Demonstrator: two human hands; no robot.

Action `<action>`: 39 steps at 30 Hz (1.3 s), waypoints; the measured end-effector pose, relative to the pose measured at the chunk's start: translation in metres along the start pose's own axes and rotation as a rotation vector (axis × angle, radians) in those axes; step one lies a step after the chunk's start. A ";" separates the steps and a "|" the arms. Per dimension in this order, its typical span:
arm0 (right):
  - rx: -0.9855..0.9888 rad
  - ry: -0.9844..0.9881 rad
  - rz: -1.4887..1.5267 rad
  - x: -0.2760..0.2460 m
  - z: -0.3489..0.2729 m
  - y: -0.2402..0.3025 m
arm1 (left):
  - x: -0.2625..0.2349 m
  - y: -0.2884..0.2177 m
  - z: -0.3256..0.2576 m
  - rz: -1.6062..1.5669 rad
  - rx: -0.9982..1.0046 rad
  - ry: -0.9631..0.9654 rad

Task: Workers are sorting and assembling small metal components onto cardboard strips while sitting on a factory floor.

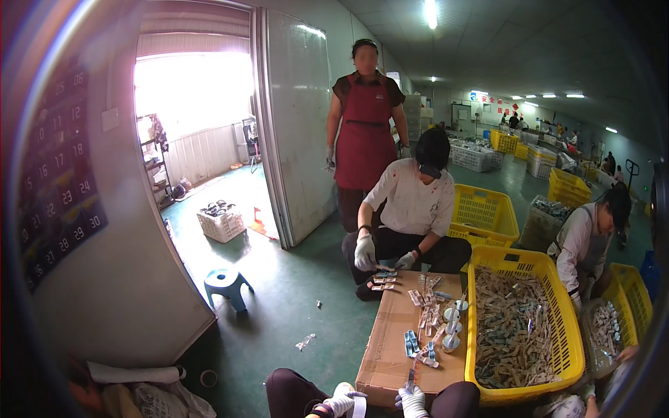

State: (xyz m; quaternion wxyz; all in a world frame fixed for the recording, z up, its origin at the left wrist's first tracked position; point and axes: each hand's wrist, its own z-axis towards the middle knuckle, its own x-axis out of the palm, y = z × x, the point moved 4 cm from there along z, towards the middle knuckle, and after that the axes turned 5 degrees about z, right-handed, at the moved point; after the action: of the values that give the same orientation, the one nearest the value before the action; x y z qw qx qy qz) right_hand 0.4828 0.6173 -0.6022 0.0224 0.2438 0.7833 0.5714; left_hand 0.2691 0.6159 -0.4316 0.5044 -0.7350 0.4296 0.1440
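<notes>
Nearest the camera, at the lower edge, are the wearer's two gloved hands above dark-trousered knees. The left hand is clenched around a small white strip-like piece, which sticks out to its right. The right hand grasps a thin dark stick-shaped item that points up and away from it. Both hands sit just at the near edge of a flattened cardboard box serving as a table.

Just beyond the right hand, small blue and white packets lie scattered on the cardboard, and farther out stand a few small white rolls. To the right of the right hand, touching the cardboard's side, is a yellow plastic crate heaped with mixed small pieces.

Across the table, well beyond both hands, a seated person in a white shirt handles packets with gloved hands. Behind stands a person in a red apron. Far to the left of the left hand a blue stool stands on the green floor.
</notes>
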 end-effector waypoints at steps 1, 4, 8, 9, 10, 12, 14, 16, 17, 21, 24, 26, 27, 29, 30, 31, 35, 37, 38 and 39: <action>0.008 0.040 -0.021 0.016 -0.006 0.000 | -0.005 0.012 -0.014 -0.028 -0.033 -0.025; 0.027 0.141 -0.036 0.039 -0.010 -0.011 | -0.008 0.039 -0.034 -0.097 -0.088 -0.043; 0.001 0.115 -0.072 0.038 -0.011 -0.010 | 0.006 0.063 -0.016 -0.157 -0.080 0.029; -0.009 0.105 -0.085 0.038 -0.011 -0.008 | 0.011 0.070 -0.009 -0.156 -0.078 0.030; -0.017 0.095 -0.098 0.038 -0.012 -0.007 | 0.013 0.075 -0.004 -0.086 -0.078 0.003; -0.036 0.079 -0.123 0.038 -0.014 -0.004 | 0.017 0.083 0.002 -0.016 -0.078 -0.027; -0.049 0.072 -0.134 0.036 -0.012 -0.004 | 0.017 0.083 0.003 -0.063 -0.088 -0.053; 0.046 0.110 -0.006 0.035 -0.010 -0.009 | 0.022 0.093 0.013 -0.093 -0.088 -0.029; 0.049 0.110 -0.008 0.036 -0.011 -0.010 | 0.026 0.099 0.020 -0.125 -0.090 -0.003; -0.030 0.081 -0.104 0.039 -0.022 0.004 | 0.028 0.113 0.030 -0.116 -0.080 0.000; -0.016 0.086 -0.106 0.036 -0.018 0.000 | 0.029 0.113 0.035 -0.103 -0.058 0.003; 0.011 0.096 -0.077 0.038 -0.020 -0.002 | 0.030 0.116 0.035 -0.096 -0.051 0.006; 0.008 0.088 -0.098 0.039 -0.022 0.000 | 0.031 0.117 0.035 -0.092 -0.047 0.008; 0.002 0.078 -0.115 0.038 -0.021 -0.002 | 0.032 0.117 0.037 -0.081 -0.035 0.012; 0.003 0.085 -0.107 0.035 -0.015 -0.010 | 0.032 0.117 0.038 -0.076 -0.029 0.015; 0.005 0.095 -0.098 0.036 -0.014 -0.010 | 0.031 0.118 0.038 -0.071 -0.025 0.015; -0.013 0.056 -0.053 0.033 -0.015 -0.007 | 0.031 0.120 0.044 -0.048 -0.004 0.029; -0.030 0.080 -0.051 0.038 -0.015 -0.008 | 0.028 0.121 0.041 -0.037 -0.001 0.009; -0.028 0.078 -0.050 0.038 -0.015 -0.007 | 0.028 0.121 0.042 -0.032 0.003 0.013; -0.021 0.087 -0.069 0.038 -0.016 -0.004 | 0.029 0.122 0.043 -0.027 0.007 0.016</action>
State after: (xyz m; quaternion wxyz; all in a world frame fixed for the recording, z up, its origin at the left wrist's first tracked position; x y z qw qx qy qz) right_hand 0.4425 0.6176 -0.5910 0.0107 0.1914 0.7854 0.5885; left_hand 0.2005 0.6244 -0.5452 0.5056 -0.7401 0.4239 0.1297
